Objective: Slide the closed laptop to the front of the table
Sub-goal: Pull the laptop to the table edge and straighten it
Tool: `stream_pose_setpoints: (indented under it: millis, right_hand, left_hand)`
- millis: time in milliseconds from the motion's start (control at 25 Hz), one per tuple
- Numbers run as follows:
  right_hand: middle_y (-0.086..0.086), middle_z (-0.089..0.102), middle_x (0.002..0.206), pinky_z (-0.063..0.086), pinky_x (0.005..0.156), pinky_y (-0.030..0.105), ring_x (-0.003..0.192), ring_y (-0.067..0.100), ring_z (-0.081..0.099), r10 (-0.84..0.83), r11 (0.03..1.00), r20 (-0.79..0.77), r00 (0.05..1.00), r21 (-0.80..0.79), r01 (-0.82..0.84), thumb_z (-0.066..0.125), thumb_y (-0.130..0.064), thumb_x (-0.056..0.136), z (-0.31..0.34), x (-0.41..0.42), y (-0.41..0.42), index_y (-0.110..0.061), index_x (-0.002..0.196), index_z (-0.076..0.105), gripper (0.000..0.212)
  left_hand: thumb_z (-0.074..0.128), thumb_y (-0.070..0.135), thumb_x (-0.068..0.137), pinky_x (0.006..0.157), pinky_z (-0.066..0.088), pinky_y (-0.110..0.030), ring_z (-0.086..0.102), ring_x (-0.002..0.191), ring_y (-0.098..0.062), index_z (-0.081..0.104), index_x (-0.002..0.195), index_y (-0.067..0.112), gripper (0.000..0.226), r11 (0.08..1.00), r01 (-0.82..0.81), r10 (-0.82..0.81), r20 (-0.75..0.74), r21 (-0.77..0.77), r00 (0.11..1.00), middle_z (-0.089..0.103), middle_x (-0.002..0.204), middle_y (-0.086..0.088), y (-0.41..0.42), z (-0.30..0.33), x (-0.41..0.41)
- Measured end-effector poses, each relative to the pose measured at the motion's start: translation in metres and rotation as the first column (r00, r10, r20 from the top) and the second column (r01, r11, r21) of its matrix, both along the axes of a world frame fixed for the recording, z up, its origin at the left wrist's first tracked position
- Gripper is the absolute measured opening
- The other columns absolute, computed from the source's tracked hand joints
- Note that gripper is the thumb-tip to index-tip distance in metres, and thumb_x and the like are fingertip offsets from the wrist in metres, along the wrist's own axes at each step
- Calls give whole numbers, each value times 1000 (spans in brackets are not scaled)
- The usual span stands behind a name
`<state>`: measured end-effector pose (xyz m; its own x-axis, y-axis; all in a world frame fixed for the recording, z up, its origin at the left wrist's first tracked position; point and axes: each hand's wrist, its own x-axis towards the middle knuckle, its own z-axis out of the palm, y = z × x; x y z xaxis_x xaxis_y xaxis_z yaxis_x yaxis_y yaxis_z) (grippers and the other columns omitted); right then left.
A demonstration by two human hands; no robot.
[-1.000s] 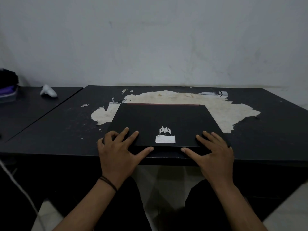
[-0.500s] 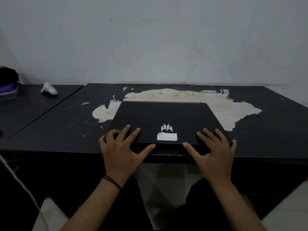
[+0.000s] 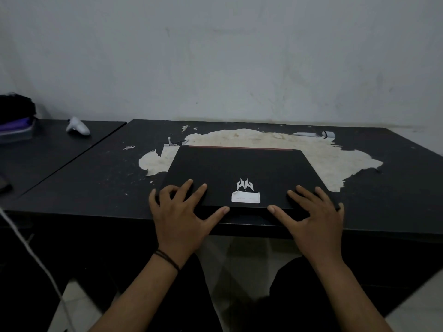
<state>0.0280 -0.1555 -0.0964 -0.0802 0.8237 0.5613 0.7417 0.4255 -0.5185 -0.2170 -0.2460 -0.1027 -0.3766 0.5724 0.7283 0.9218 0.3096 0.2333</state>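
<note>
A closed black laptop [image 3: 242,171] with a silver logo and a white sticker lies flat near the front edge of the black table [image 3: 91,178]. My left hand [image 3: 182,216] rests on its near left corner, fingers spread on the lid and thumb along the front edge. My right hand [image 3: 314,219] lies flat on the near right corner in the same way, fingers spread. Both palms hang over the table's front edge.
The table's top is peeled to a pale patch [image 3: 335,161] behind and right of the laptop. A second black table [image 3: 43,149] at the left carries a white controller [image 3: 78,127] and a dark bag over a purple box [image 3: 14,125]. A white cable [image 3: 31,255] hangs at lower left.
The hands and the laptop keep almost the same pose at the table's front edge; the right hand's fingers have spread a little wider. The view has shifted slightly.
</note>
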Motion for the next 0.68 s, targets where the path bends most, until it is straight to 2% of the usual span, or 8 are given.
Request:
stream_pose_setpoints:
  millis: [80, 280, 400, 480, 560, 680]
  right_hand:
    - [-9, 64, 136, 10, 118, 63, 143, 18, 39, -5, 1000, 16, 1000, 29, 4, 63, -77, 68, -2, -2, -2, -29, 115, 74, 68]
    - [-8, 66, 133, 13, 117, 65, 138, 19, 45, -6, 998, 26, 1000, 60, 5, 62, -77, 69, -3, -2, -3, -28, 114, 75, 67]
    - [-9, 69, 127, 12, 117, 65, 135, 20, 48, -37, 997, 22, 999, 73, 36, 63, -74, 76, 5, -6, -2, -29, 107, 77, 56]
    - [-8, 72, 121, 10, 117, 63, 131, 21, 52, -39, 995, 11, 999, 97, 38, 63, -65, 81, 22, -11, 6, -29, 101, 77, 44]
    - [-7, 74, 114, 13, 118, 63, 121, 20, 60, 37, 991, -30, 999, 127, -33, 65, -55, 85, 46, -19, 15, -28, 99, 77, 32]
    - [-9, 77, 101, 23, 117, 61, 101, 14, 69, 142, 963, -71, 987, 240, -121, 64, -46, 88, 99, -37, 29, -27, 94, 78, 24]
  left_hand:
    - [46, 88, 72, 114, 23, -59, 56, 114, -26, 74, 114, 33, 74, 1000, 11, -12, -32, -19, 999, 69, 126, 2, 1, 0, -2]
    - [52, 83, 73, 101, 40, -49, 57, 110, -28, 75, 113, 27, 72, 996, 87, -87, -21, 6, 996, 69, 125, -3, 2, -1, -4]
    - [51, 86, 70, 97, 42, -45, 57, 108, -26, 74, 110, 28, 75, 994, 97, -97, -10, -50, 995, 69, 122, 0, 3, 9, -6]
    - [44, 91, 69, 96, 42, -44, 56, 108, -23, 72, 111, 29, 79, 985, 126, -127, -8, -120, 992, 67, 120, 3, 8, 22, -10]
    - [36, 90, 73, 96, 43, -42, 57, 108, -19, 71, 112, 31, 79, 965, 198, -199, 7, -171, 980, 68, 117, 5, 15, 39, -10]
    - [37, 82, 81, 94, 45, -43, 60, 104, -20, 72, 108, 30, 68, 969, 226, -230, -24, -104, 973, 71, 111, 4, 44, 82, -9]
